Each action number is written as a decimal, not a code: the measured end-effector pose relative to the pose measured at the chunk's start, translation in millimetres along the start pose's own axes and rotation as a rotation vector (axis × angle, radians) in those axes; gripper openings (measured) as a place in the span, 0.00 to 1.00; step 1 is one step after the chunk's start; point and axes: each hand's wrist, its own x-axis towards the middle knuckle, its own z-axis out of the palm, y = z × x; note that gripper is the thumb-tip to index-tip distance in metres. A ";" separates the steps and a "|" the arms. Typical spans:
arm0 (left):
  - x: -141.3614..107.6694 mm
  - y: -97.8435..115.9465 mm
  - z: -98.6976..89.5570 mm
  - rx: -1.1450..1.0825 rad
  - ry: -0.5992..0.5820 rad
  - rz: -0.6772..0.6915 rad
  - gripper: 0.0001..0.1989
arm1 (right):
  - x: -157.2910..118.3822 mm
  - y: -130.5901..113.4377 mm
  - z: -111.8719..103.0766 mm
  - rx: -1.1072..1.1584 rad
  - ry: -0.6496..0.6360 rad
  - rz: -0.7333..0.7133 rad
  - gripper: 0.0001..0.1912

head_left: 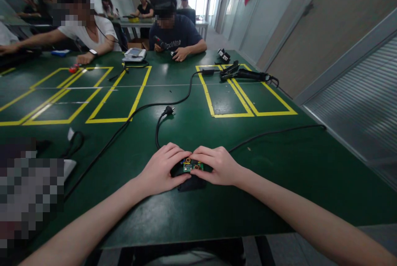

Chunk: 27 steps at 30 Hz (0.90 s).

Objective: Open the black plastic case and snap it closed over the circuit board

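Between my two hands is a small green circuit board with copper-wound coils and some coloured wire. Beneath and around it shows a black casing, partly covered by my fingers. My left hand grips the board's left side, fingers over the far edge and thumb at the near edge. From the other side my right hand does the same, its fingertips close to those of the left. A black cord ending in a two-pin plug lies just beyond my left hand; where it joins is hidden.
Black cables cross the green table, which has yellow tape rectangles. At the far right lies a black corded appliance. Two people sit across, one holding a dark tool. A pixelated area covers the near left.
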 end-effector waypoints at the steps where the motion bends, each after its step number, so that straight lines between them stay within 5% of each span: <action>1: -0.1 0.3 -0.1 0.002 -0.003 -0.006 0.20 | 0.3 0.2 -0.1 -0.006 0.010 -0.001 0.15; 11: -0.8 0.3 0.7 0.033 -0.019 -0.056 0.21 | -0.8 3.0 -1.9 0.084 0.007 0.035 0.15; 20: -1.0 -0.5 0.8 0.053 -0.026 -0.091 0.19 | 1.0 2.9 -0.8 0.032 -0.202 0.112 0.20; 27: -2.3 -5.6 4.2 0.076 0.013 -0.121 0.23 | 3.8 11.4 -2.1 -0.022 -0.086 0.022 0.14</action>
